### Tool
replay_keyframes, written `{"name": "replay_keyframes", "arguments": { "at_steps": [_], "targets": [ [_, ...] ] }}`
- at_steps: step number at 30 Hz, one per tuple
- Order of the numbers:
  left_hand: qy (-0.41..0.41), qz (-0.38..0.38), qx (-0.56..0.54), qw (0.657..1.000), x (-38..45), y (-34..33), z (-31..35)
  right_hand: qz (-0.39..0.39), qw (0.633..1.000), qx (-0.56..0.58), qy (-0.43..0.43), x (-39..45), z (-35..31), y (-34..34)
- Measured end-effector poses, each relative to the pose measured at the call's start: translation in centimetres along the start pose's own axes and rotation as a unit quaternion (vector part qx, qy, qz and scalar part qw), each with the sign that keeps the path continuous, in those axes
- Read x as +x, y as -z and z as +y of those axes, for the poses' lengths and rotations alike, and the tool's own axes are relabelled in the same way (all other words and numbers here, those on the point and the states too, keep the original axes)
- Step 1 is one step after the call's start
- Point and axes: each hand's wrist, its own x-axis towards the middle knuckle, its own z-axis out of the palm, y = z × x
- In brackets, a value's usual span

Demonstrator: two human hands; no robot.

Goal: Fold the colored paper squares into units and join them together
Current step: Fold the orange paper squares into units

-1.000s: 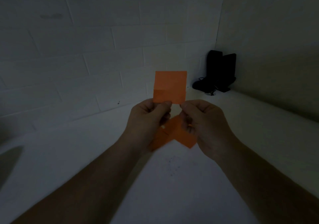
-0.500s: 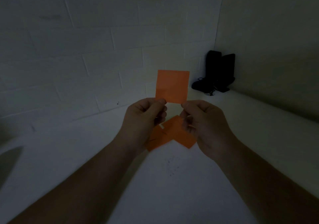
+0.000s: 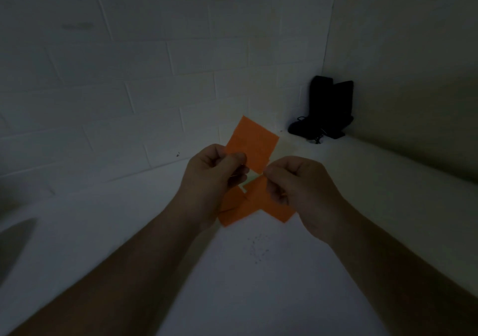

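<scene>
Currently both hands are raised above the white counter, working one orange paper piece in the air. Left hand: grip pinches the piece at its lower left edge, thumb on the near face. Right hand: fingers curled, thumb and forefinger pinching at the piece's lower right corner, though the exact contact point is too dim to confirm. The piece sits tilted, one corner up, held between the two hands in front of the brick wall.

Below the hands, on the counter, lie more orange papers, overlapping one another, partly hidden by both hands. Whether they are folded units or flat squares cannot be told. A dark object stands in the far corner, well apart.

Judgement: step in hand is folding or creasing this unit, early in the task, since nothing appears joined yet.

Notes for doing it well:
- Line up the edges before committing the crease; the tilted hold makes misalignment likely.
- Keep both pinches close to the intended fold line so thin paper does not bow.
- Consider laying it on the counter to press the crease flat.
- Light is poor; check corners by touch.
</scene>
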Motion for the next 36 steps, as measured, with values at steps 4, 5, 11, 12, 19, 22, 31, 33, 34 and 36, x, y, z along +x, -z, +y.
{"name": "replay_keyframes", "arguments": {
  "at_steps": [4, 5, 11, 12, 19, 22, 31, 33, 34, 36],
  "targets": [
    [-0.005, 0.015, -0.023, 1.0, 0.0, 0.0, -0.1, 0.055, 0.998, 0.023, -0.004, 0.4, -0.2, 0.8],
    [-0.008, 0.02, -0.022, 1.0, 0.0, 0.0, -0.1, 0.067, 0.998, 0.018, 0.003, 0.5, -0.2, 0.9],
    [0.016, 0.024, -0.042, 0.999, -0.1, -0.1, 0.2, 0.128, 0.983, -0.065, 0.114, 0.3, -0.8, 1.3],
    [0.022, 0.025, -0.048, 0.998, -0.1, -0.1, 0.3, 0.107, 0.98, -0.095, 0.138, 0.3, -0.7, 1.4],
    [0.047, 0.001, -0.074, 0.996, -0.3, -0.3, 0.6, 0.002, 0.929, -0.291, 0.23, 0.4, 0.7, 1.1],
    [0.043, -0.001, -0.057, 0.997, -0.4, -0.4, 0.6, 0.017, 0.92, -0.298, 0.253, 0.3, 0.6, 1.0],
    [-0.074, -0.031, 0.116, 0.99, -0.8, -0.2, 0.1, 0.05, 0.965, -0.21, 0.149, 0.4, 0.2, 1.2],
    [-0.093, -0.029, 0.132, 0.987, -0.8, -0.2, 0.1, 0.055, 0.98, -0.153, 0.114, 0.4, 0.1, 1.3],
    [-0.101, -0.025, 0.143, 0.984, -0.8, -0.2, 0.0, 0.051, 0.986, -0.123, 0.099, 0.3, -0.1, 1.3],
    [-0.115, -0.021, 0.167, 0.979, -0.7, -0.1, -0.1, 0.047, 0.993, -0.071, 0.081, 0.2, -0.5, 1.2]
  ]
}}
